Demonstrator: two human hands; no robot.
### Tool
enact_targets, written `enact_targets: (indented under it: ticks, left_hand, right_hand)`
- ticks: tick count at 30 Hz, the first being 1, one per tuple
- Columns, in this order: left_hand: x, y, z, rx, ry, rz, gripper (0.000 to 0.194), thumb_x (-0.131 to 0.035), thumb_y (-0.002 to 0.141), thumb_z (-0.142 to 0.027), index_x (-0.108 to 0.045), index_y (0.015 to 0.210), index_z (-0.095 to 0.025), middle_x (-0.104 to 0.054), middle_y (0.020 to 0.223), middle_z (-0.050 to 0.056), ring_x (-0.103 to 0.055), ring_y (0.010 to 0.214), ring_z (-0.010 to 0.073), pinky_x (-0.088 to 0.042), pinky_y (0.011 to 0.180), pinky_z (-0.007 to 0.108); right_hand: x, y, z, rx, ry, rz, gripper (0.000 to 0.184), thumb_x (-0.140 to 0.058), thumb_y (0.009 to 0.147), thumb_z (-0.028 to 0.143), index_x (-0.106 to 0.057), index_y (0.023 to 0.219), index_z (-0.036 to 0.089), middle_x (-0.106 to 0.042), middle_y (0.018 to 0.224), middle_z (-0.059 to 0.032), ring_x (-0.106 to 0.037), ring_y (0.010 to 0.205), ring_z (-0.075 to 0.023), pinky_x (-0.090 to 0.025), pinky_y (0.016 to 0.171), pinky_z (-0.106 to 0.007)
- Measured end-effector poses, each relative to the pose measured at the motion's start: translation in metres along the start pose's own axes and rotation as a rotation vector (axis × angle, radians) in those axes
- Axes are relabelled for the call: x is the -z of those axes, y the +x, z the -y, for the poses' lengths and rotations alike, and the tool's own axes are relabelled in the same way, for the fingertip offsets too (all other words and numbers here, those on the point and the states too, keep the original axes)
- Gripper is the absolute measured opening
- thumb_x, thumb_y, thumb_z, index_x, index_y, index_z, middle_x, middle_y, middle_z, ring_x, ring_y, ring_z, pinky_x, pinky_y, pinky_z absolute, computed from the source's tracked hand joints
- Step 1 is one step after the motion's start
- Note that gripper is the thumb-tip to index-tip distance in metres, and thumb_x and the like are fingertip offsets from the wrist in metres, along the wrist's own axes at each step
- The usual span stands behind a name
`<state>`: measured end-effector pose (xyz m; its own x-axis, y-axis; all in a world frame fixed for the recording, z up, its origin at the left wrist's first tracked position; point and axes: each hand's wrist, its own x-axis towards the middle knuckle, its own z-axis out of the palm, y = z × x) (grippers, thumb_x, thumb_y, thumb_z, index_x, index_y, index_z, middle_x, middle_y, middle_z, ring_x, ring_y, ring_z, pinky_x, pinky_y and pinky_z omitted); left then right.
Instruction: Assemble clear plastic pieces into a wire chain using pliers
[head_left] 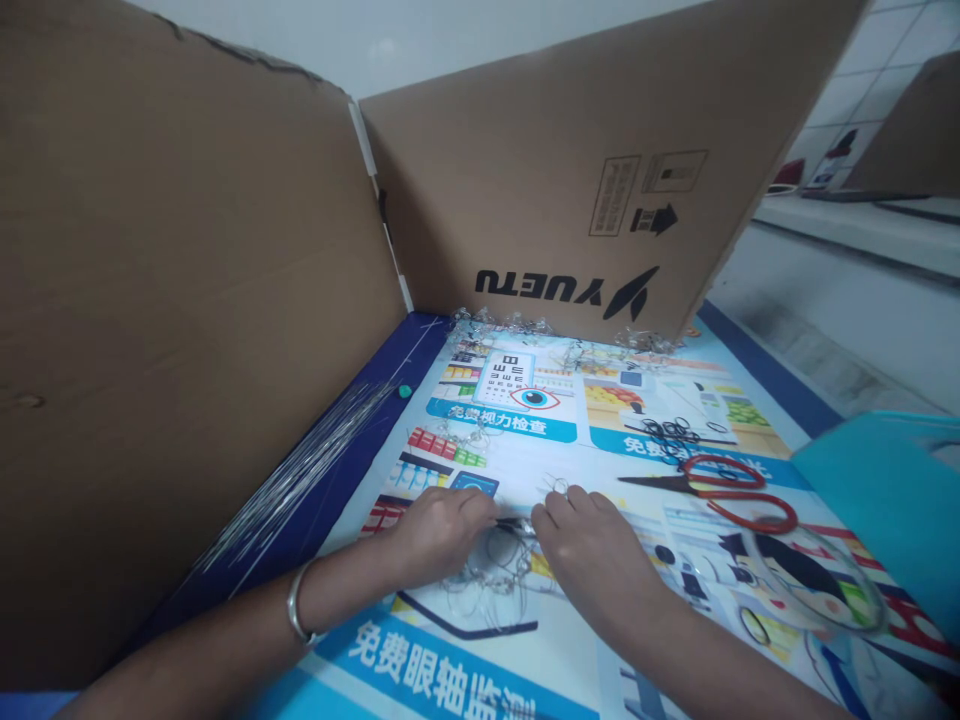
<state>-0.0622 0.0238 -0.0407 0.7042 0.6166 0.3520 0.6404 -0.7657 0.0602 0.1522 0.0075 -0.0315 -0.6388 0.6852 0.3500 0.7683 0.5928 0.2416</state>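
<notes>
My left hand (442,528) and my right hand (589,540) are close together over the printed sheet, fingers closed from both sides. Between them stretches a short dark strand with thin silvery wire (516,524); its exact kind is blurred. Under the hands lies a loose tangle of fine wire loops (491,575). To the right of my right hand rest red-handled scissors (739,487), blades pointing left. Just behind them is a small pile of thin black loops (671,432). My fingertips are partly hidden.
A bundle of straight silvery wires (300,470) lies along the left cardboard wall (187,300). Clear wire pieces (577,350) line the foot of the back cardboard wall (525,190). A small green object (405,391) sits near the wires. On the right are a clear ring (862,590) and a turquoise panel (885,500).
</notes>
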Motion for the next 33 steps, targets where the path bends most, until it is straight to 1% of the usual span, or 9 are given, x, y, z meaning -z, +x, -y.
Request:
enact_targets:
  ticks: [4, 9, 12, 14, 17, 19, 21, 27, 33]
  left_hand:
    - [0.002, 0.001, -0.001, -0.004, -0.006, -0.018, 0.011, -0.040, 0.086, -0.016, -0.050, 0.083, -0.017, -0.061, 0.067, 0.001, -0.057, 0.054, 0.0137, -0.040, 0.047, 0.023]
    - [0.005, 0.002, -0.003, -0.003, -0.022, -0.015, 0.012, -0.038, 0.086, -0.015, -0.050, 0.084, -0.018, -0.062, 0.068, -0.001, -0.057, 0.056, 0.0132, -0.041, 0.049, 0.023]
    - [0.007, 0.002, -0.003, -0.017, -0.040, 0.017, 0.011, -0.040, 0.086, -0.015, -0.050, 0.086, -0.019, -0.062, 0.070, -0.001, -0.059, 0.059, 0.0136, -0.042, 0.051, 0.024]
    - [0.009, 0.003, -0.004, -0.019, -0.037, 0.021, 0.009, -0.042, 0.085, -0.015, -0.050, 0.085, -0.018, -0.062, 0.069, -0.001, -0.059, 0.059, 0.0139, -0.042, 0.051, 0.024]
    - [0.011, 0.003, -0.004, -0.021, -0.042, 0.003, 0.009, -0.042, 0.086, -0.017, -0.051, 0.084, -0.018, -0.062, 0.068, -0.001, -0.059, 0.058, 0.0141, -0.042, 0.051, 0.024]
    - [0.012, 0.003, -0.004, -0.035, -0.064, -0.015, 0.010, -0.042, 0.087, -0.017, -0.052, 0.086, -0.018, -0.062, 0.070, -0.001, -0.060, 0.060, 0.0139, -0.042, 0.053, 0.023]
    - [0.012, 0.003, -0.004, -0.052, -0.081, -0.035, 0.011, -0.041, 0.087, -0.017, -0.052, 0.086, -0.018, -0.063, 0.071, -0.001, -0.060, 0.062, 0.0135, -0.042, 0.053, 0.022]
    - [0.010, 0.004, -0.004, -0.089, -0.107, -0.052, 0.015, -0.039, 0.089, -0.017, -0.052, 0.082, -0.017, -0.062, 0.070, 0.000, -0.058, 0.059, 0.0123, -0.039, 0.050, 0.022]
    - [0.010, 0.004, -0.004, -0.092, -0.102, -0.048, 0.014, -0.039, 0.089, -0.018, -0.051, 0.084, -0.018, -0.060, 0.069, -0.001, -0.056, 0.058, 0.0127, -0.039, 0.049, 0.023]
  right_hand:
    - [-0.001, 0.001, 0.001, -0.003, 0.004, 0.006, 0.012, -0.060, 0.073, 0.007, -0.055, 0.072, 0.019, -0.055, 0.069, -0.0033, -0.046, 0.066, -0.0201, -0.024, 0.058, -0.034]
    - [0.002, 0.001, -0.002, 0.011, 0.023, -0.050, 0.014, -0.062, 0.071, 0.007, -0.055, 0.070, 0.019, -0.054, 0.068, -0.0027, -0.045, 0.068, -0.0198, -0.024, 0.059, -0.033]
    - [0.007, -0.001, -0.014, 0.071, 0.082, -0.033, 0.014, -0.062, 0.071, 0.008, -0.055, 0.068, 0.019, -0.054, 0.068, -0.0020, -0.044, 0.068, -0.0186, -0.024, 0.061, -0.032]
    - [0.011, -0.002, -0.025, 0.090, 0.166, 0.016, 0.012, -0.064, 0.071, 0.012, -0.056, 0.068, 0.021, -0.054, 0.067, -0.0008, -0.044, 0.068, -0.0180, -0.025, 0.062, -0.032]
    - [0.014, -0.001, -0.038, 0.050, 0.258, 0.044, 0.008, -0.063, 0.073, 0.015, -0.059, 0.071, 0.021, -0.055, 0.069, -0.0004, -0.046, 0.070, -0.0166, -0.027, 0.064, -0.030]
    - [0.012, 0.000, -0.041, 0.011, 0.284, 0.038, 0.005, -0.062, 0.075, 0.016, -0.061, 0.074, 0.020, -0.055, 0.070, -0.0008, -0.046, 0.071, -0.0161, -0.027, 0.065, -0.029]
    - [0.008, 0.001, -0.040, 0.012, 0.277, 0.028, 0.005, -0.061, 0.076, 0.016, -0.060, 0.073, 0.020, -0.055, 0.070, -0.0009, -0.045, 0.071, -0.0161, -0.027, 0.064, -0.029]
    - [-0.003, 0.005, -0.032, 0.112, 0.200, 0.010, 0.011, -0.059, 0.074, 0.012, -0.055, 0.069, 0.020, -0.052, 0.069, -0.0013, -0.042, 0.070, -0.0173, -0.023, 0.062, -0.031]
    - [-0.005, 0.008, -0.033, 0.164, 0.182, -0.011, 0.012, -0.056, 0.076, 0.012, -0.054, 0.068, 0.020, -0.051, 0.068, -0.0019, -0.040, 0.070, -0.0178, -0.021, 0.062, -0.031]
